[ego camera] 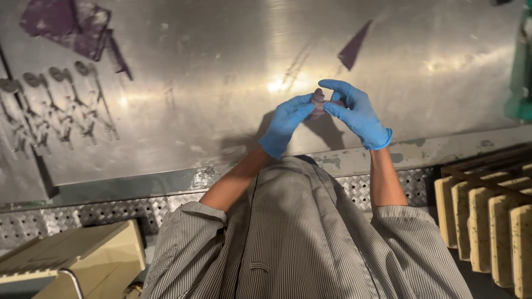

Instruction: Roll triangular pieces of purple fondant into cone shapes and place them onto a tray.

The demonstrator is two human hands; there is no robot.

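Both my hands wear blue gloves and meet above a steel worktable [221,66]. Between them is a small lump of purplish dough [318,103]. My left hand [285,124] pinches it from the left, and my right hand [357,113] curls over it from the right with the forefinger arched across the top. Most of the lump is hidden by the fingers. My striped sleeves and shirt fill the lower middle of the view.
A row of several small shaped dough pieces [55,105] lies at the table's left. Purple dough sheet scraps lie at the top left [66,25] and top centre [354,47]. A rack of pale slabs [487,221] stands lower right, a beige box [72,260] lower left.
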